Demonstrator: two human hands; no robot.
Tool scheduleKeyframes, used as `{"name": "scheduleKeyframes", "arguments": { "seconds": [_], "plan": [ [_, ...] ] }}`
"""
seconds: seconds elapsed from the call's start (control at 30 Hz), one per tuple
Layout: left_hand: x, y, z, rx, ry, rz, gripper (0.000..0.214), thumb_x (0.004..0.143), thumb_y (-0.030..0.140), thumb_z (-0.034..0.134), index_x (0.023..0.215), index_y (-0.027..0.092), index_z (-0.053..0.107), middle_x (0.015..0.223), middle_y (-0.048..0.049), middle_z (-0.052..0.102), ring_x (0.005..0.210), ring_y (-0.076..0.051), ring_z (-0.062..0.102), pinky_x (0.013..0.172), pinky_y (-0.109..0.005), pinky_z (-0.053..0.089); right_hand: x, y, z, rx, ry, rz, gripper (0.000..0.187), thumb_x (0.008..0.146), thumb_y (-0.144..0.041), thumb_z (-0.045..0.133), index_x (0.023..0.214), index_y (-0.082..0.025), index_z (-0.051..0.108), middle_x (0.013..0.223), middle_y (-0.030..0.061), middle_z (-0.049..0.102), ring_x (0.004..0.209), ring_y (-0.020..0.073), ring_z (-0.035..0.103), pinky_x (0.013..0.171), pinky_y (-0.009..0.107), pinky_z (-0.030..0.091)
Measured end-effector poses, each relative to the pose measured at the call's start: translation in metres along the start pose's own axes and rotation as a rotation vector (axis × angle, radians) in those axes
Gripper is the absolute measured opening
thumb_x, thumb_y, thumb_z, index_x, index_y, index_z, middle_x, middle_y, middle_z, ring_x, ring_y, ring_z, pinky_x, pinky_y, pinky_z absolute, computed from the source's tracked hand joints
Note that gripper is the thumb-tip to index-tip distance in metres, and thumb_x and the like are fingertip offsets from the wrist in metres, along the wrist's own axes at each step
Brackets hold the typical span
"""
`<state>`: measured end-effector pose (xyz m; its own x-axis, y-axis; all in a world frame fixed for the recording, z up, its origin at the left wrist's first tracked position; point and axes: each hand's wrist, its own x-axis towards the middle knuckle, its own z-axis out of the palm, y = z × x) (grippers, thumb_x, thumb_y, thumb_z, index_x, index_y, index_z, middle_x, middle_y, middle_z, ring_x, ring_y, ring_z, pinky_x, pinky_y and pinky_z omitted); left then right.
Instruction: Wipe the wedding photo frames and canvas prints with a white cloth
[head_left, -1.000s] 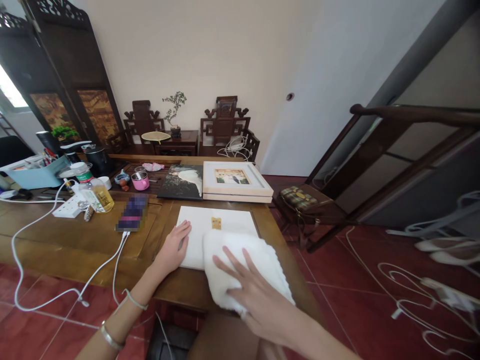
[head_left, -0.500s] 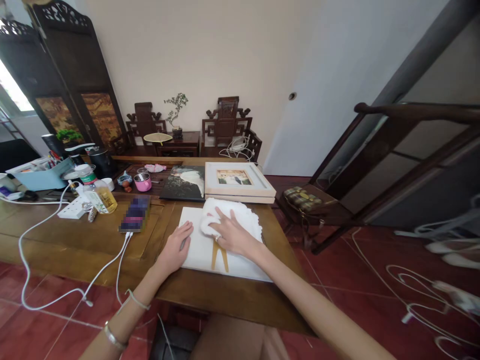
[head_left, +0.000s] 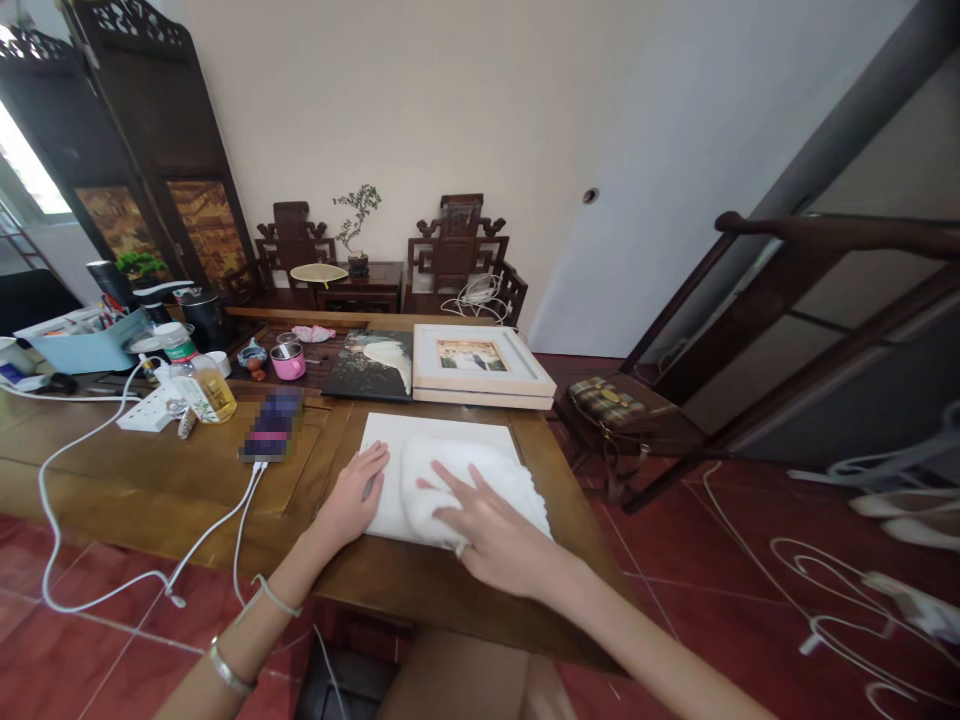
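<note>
A flat white panel (head_left: 420,432) lies on the wooden table (head_left: 150,480) in front of me. My left hand (head_left: 351,498) rests open and flat on the panel's left edge. My right hand (head_left: 487,535) lies flat with spread fingers on a white folded towel (head_left: 495,478), pressing it onto the panel's near half. The towel covers most of the panel's near part.
Behind the panel lie a framed photo (head_left: 480,362) on a stack and a dark picture (head_left: 373,362). To the left are a phone (head_left: 271,424) on a white cable, a bottle (head_left: 196,378), a power strip (head_left: 154,408), a pink cup (head_left: 288,362). A stool (head_left: 611,402) stands to the right.
My right hand with the towel went from the panel's near edge up to its far edge, then back toward me. My left hand has stayed on the panel's left edge.
</note>
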<state>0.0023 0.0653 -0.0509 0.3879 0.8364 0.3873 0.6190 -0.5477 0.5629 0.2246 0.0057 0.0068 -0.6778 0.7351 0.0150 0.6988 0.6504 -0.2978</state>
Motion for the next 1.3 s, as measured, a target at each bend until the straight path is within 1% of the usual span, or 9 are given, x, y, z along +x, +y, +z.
{"name": "scheduleKeyframes", "arguments": {
  "seconds": [0.17,0.3,0.4,0.53,0.7,0.9,1.03,1.13,1.3],
  "plan": [
    [0.000,0.000,-0.001,0.003,-0.007,0.008,0.039,0.086,0.015,0.041,0.121,0.014,0.057,0.130,-0.0117,0.054,0.126,-0.024,0.044,0.108,-0.048,0.033,0.059,0.030,-0.011,-0.092,0.034,0.138,0.048,0.074,-0.009,0.042,0.120,-0.013,0.053,0.139,0.0176,0.041,0.137,0.0320,0.013,0.102,0.063,0.019],
    [0.001,0.002,-0.003,-0.001,-0.015,0.013,0.040,0.086,0.014,0.039,0.122,0.015,0.056,0.130,-0.0112,0.053,0.127,-0.023,0.043,0.107,-0.047,0.033,0.082,0.023,-0.009,-0.106,0.048,0.162,0.051,0.074,-0.012,0.042,0.124,-0.014,0.050,0.142,0.0163,0.038,0.136,0.0359,0.014,0.099,0.068,0.015],
    [0.001,0.001,-0.003,0.003,-0.011,0.013,0.040,0.086,0.014,0.040,0.123,0.015,0.055,0.132,-0.0115,0.052,0.127,-0.023,0.043,0.108,-0.047,0.033,0.065,0.001,-0.002,-0.103,0.028,0.137,0.050,0.072,-0.012,0.045,0.121,-0.014,0.054,0.143,0.0146,0.037,0.136,0.0348,0.014,0.103,0.065,0.012],
    [0.001,-0.002,-0.001,0.012,-0.008,-0.002,0.038,0.086,0.016,0.040,0.120,0.012,0.057,0.131,-0.0140,0.052,0.126,-0.024,0.044,0.107,-0.047,0.033,0.015,-0.030,0.008,-0.029,-0.027,0.047,0.043,0.069,-0.012,0.048,0.110,-0.017,0.061,0.145,0.0111,0.035,0.138,0.0330,0.008,0.106,0.062,0.004],
    [0.000,-0.002,0.001,0.015,-0.013,-0.004,0.039,0.086,0.016,0.038,0.120,0.010,0.057,0.131,-0.0142,0.053,0.127,-0.025,0.044,0.107,-0.048,0.033,-0.009,-0.031,0.003,0.054,-0.048,0.000,0.044,0.068,-0.011,0.046,0.109,-0.018,0.060,0.143,0.0089,0.039,0.139,0.0261,0.008,0.110,0.055,0.004],
    [0.000,0.002,-0.003,-0.046,0.028,-0.036,0.038,0.089,0.023,0.039,0.123,0.014,0.054,0.133,-0.0125,0.050,0.126,-0.022,0.044,0.108,-0.045,0.032,0.050,0.008,-0.009,-0.103,0.020,0.200,0.044,0.074,-0.011,0.044,0.116,-0.014,0.057,0.134,0.0160,0.048,0.136,0.0288,0.020,0.106,0.055,0.017],
    [0.001,0.006,-0.009,-0.154,0.112,-0.103,0.041,0.092,0.030,0.035,0.128,0.015,0.049,0.137,-0.0110,0.046,0.128,-0.018,0.042,0.110,-0.039,0.031,0.081,0.007,0.000,-0.156,0.121,0.324,0.044,0.077,-0.015,0.044,0.120,-0.012,0.055,0.140,0.0184,0.039,0.135,0.0376,0.016,0.100,0.066,0.014],
    [0.001,0.008,-0.011,-0.218,0.170,-0.154,0.044,0.094,0.033,0.031,0.132,0.014,0.045,0.140,-0.0104,0.043,0.131,-0.017,0.038,0.112,-0.038,0.027,0.079,-0.011,0.007,-0.137,0.101,0.189,0.043,0.075,-0.015,0.046,0.117,-0.015,0.057,0.144,0.0149,0.035,0.135,0.0381,0.013,0.101,0.067,0.010],
    [0.000,0.011,-0.011,-0.230,0.198,-0.156,0.046,0.095,0.034,0.025,0.134,0.015,0.042,0.142,-0.0084,0.040,0.133,-0.016,0.035,0.113,-0.037,0.025,0.035,-0.038,0.007,-0.025,-0.024,-0.162,0.038,0.071,-0.014,0.049,0.107,-0.018,0.061,0.142,0.0104,0.039,0.137,0.0315,0.013,0.107,0.061,0.007]
  ]
}}
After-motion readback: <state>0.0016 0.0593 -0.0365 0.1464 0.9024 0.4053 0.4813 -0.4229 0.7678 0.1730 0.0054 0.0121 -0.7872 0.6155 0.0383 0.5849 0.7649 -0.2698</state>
